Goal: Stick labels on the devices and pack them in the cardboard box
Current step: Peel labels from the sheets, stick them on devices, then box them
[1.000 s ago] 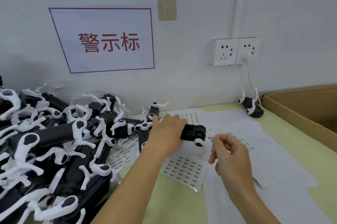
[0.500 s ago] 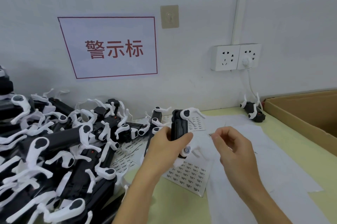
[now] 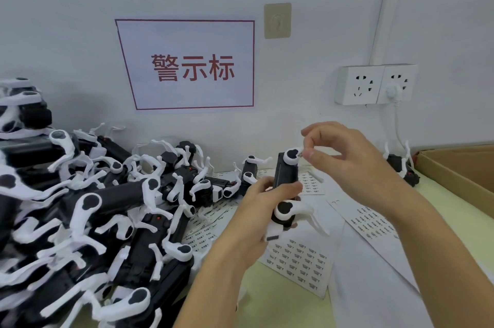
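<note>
A person's left hand (image 3: 263, 210) grips an upright device (image 3: 285, 188) above the label sheets (image 3: 299, 261) on the bench. Just beyond, right-hand fingers (image 3: 311, 152) pinch a small label (image 3: 300, 154) at the device's top; it likely needs squaring, then firm pressing. The cardboard box (image 3: 459, 170) waits far right of the device.

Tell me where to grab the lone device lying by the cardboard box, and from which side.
Take the lone device by its black body, coming from above with a hand. Thin white prongs stick up around it and would likely flex or slip if pinched, and the cardboard box wall crowds its right side. Its exact pose is partly hidden by the right hand.
</note>
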### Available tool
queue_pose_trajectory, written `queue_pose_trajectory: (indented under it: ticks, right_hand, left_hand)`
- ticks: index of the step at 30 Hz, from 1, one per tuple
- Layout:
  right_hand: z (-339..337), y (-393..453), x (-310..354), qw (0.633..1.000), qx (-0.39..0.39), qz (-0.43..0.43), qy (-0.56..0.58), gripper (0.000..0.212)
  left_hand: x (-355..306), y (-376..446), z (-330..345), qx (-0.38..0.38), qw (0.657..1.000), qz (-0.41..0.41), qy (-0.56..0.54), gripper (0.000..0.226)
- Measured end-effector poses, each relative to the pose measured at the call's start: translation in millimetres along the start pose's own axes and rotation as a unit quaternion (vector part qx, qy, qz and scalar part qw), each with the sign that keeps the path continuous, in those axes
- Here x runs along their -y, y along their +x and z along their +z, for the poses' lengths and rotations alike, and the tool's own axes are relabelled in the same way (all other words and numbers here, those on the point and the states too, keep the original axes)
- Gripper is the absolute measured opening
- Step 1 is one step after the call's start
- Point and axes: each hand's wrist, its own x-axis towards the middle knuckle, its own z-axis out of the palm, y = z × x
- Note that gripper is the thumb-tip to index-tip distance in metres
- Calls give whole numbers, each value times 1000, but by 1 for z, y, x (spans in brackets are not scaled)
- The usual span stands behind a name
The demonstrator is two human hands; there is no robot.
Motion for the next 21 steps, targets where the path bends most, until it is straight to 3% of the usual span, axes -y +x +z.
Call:
queue_pose_trajectory:
  ticks: [8,13,21]
  right_hand:
    - [-1,4,-7,998,51,-7,-19,21]
    - [-3,2,-8,998,66,-6,10,20]
    - [5,2,-6,998,49,-32,-17,13]
  left_hand:
    - [-5,-4,-3,25,998,43,46,82]
    - [-10,-6,-3,75,993,82,38,63]
    - [-9,-4,-5,71,992,104,11,63]
